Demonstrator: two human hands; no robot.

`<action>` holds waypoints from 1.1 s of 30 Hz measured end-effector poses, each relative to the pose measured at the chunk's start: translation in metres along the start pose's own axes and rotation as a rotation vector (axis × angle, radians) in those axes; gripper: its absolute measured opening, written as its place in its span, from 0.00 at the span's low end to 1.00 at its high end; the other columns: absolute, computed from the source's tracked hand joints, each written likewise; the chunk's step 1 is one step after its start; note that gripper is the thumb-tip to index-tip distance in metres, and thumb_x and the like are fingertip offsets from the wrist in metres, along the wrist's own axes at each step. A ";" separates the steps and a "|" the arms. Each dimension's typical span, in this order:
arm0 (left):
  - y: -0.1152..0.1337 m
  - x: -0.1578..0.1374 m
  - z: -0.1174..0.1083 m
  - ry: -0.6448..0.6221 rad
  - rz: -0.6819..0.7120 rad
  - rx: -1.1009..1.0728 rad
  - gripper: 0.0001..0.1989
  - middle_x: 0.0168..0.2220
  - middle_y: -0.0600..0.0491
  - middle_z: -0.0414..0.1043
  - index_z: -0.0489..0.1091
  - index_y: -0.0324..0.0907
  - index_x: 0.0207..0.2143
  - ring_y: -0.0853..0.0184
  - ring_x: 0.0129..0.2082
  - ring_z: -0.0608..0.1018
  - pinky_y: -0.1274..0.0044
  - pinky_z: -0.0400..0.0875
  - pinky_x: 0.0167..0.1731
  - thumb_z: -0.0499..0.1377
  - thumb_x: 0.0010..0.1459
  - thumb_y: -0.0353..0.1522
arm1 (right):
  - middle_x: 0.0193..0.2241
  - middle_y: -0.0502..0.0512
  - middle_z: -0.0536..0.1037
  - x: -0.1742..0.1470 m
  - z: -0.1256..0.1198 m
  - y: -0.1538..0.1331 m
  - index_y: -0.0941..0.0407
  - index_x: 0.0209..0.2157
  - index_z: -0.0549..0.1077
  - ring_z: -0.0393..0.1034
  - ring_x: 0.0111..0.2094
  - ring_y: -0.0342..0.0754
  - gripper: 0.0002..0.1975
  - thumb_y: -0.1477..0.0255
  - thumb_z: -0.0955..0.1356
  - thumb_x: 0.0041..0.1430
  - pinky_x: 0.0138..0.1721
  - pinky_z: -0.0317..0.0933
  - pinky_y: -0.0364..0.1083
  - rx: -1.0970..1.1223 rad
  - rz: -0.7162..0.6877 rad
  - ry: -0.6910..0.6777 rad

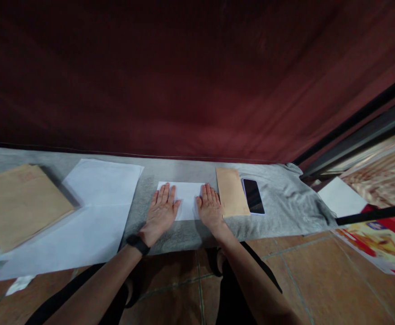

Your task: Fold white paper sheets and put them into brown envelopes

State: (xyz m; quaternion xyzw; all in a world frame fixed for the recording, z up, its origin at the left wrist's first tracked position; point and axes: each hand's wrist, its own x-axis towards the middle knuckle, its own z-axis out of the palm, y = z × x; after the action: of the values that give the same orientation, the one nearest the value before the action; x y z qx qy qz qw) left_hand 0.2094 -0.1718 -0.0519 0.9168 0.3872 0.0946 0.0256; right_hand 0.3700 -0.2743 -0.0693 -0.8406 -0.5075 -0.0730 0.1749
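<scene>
A small white sheet of paper (188, 198), perhaps folded, lies flat on the grey cloth in front of me. My left hand (162, 207) rests flat on its left end, fingers stretched out and pointing away from me. On the right end lies my right hand (211, 205), also flat with its fingers extended. A brown envelope (233, 192) sits just right of my right hand, close to or touching it. Beside that envelope is a phone (253, 196) with a dark screen.
Large white sheets (105, 198) lie to the left, partly under a stack of brown envelopes (24, 198). Grey cloth (281, 203) covers the narrow bench. Behind it hangs a dark red curtain (183, 90). A red and yellow box (383, 241) stands on the tiled floor (299, 271) at right.
</scene>
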 end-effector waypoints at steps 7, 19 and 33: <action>-0.002 -0.001 0.002 0.027 -0.001 0.008 0.31 0.71 0.35 0.50 0.55 0.30 0.69 0.51 0.72 0.55 0.60 0.47 0.70 0.43 0.71 0.40 | 0.65 0.70 0.66 0.001 -0.011 0.001 0.66 0.65 0.63 0.61 0.65 0.58 0.25 0.72 0.60 0.70 0.63 0.56 0.56 0.038 0.045 -0.013; -0.003 0.000 0.005 0.015 -0.004 -0.012 0.31 0.72 0.35 0.47 0.55 0.30 0.69 0.50 0.72 0.54 0.58 0.46 0.69 0.43 0.71 0.40 | 0.49 0.68 0.76 0.012 -0.039 0.002 0.63 0.61 0.68 0.73 0.48 0.55 0.22 0.73 0.61 0.68 0.49 0.66 0.50 0.090 0.221 -0.106; -0.003 0.000 0.002 -0.004 0.002 0.028 0.32 0.72 0.35 0.47 0.54 0.30 0.69 0.50 0.72 0.54 0.58 0.47 0.69 0.41 0.71 0.41 | 0.34 0.56 0.81 0.021 -0.040 0.020 0.55 0.41 0.77 0.76 0.39 0.50 0.09 0.68 0.67 0.63 0.37 0.62 0.43 0.524 0.455 -0.183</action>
State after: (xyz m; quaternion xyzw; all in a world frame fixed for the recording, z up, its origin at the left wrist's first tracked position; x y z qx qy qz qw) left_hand 0.2080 -0.1700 -0.0543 0.9177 0.3874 0.0874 0.0137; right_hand 0.3996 -0.2805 -0.0305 -0.8617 -0.3223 0.1762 0.3501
